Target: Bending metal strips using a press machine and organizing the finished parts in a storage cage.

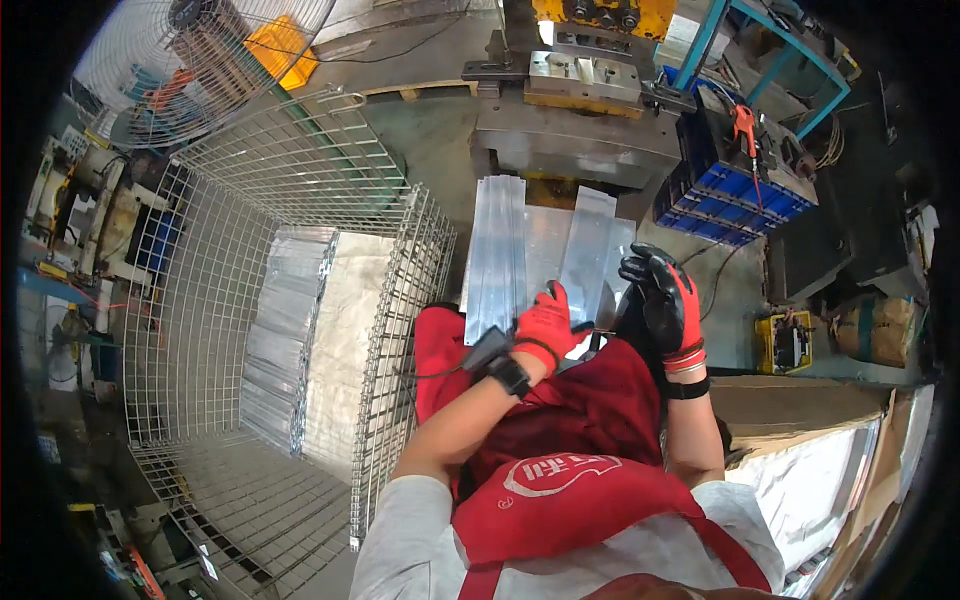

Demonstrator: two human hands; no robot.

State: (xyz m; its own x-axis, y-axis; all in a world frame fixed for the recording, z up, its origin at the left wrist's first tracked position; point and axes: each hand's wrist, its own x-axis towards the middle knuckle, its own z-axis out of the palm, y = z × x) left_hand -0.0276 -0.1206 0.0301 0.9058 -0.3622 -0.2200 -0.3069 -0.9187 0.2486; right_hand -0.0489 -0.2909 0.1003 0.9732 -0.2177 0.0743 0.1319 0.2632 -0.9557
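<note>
My left hand [544, 326], in a red glove, is low over the near end of the flat metal pieces in front of my lap. Its index finger and thumb stand apart; the other fingers are partly hidden. My right hand [668, 305], in a red and black glove, is raised at the right edge of the pieces. The fingers curve loosely, with nothing visible in them. A stack of long ribbed metal strips [496, 240] lies on the left side. Another metal strip [588, 240] lies slanted to the right, over a flat silvery surface [543, 245].
On the left stands a wire mesh cage [400, 310] with stacked metal strips [285, 320] inside. A press machine [580, 130] is straight ahead. To the right are a blue crate [730, 190] with a red air gun [745, 130], a yellow basket [784, 342] and a cardboard box [800, 400].
</note>
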